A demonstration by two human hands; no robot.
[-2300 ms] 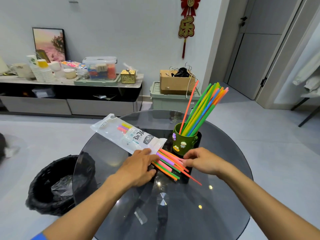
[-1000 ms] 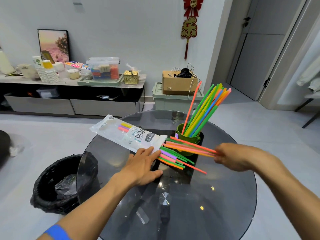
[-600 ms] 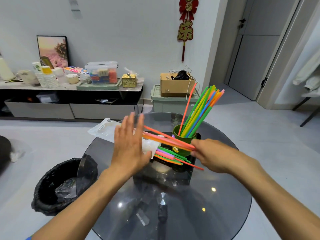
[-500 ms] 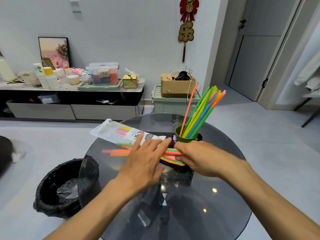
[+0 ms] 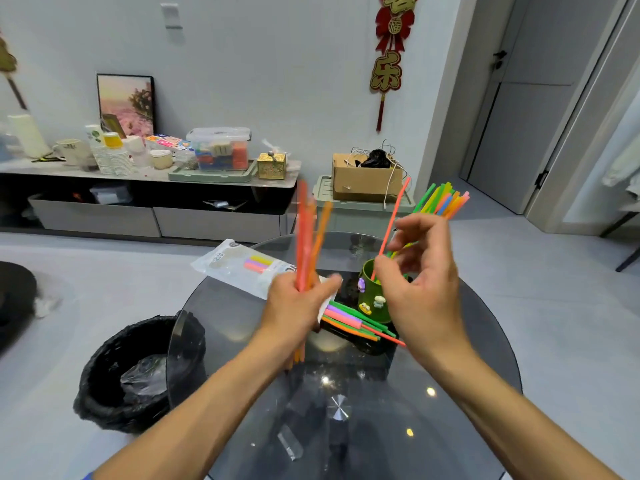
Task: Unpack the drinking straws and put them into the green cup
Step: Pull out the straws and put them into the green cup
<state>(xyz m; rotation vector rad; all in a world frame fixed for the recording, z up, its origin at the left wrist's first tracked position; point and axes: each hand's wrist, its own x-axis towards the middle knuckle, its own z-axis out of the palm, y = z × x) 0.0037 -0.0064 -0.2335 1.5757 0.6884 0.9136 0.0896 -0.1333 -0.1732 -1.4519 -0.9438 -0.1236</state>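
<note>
Head view: I am watching the left hand (image 5: 298, 299) gripping an upright bundle of orange straws (image 5: 306, 237), blurred. Right hand (image 5: 417, 285) is hovering, fingers loosely spread, over the green cup (image 5: 372, 299) right of centre. Step: transfer. Next, I judge, calls for tipping the bundle rightward into the cup.

The red wall hanging (image 5: 390, 60) reads 福 and 乐 (gold characters).

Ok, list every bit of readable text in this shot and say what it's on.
"乐": gold character on the lower piece of the red wall hanging.
"福": small gold character on its upper knot, only just legible.
Straw packet: dark print shows, too blurred and partly hidden to read.
Mug and paper cups on the sideboard: markings too small to read.
</note>
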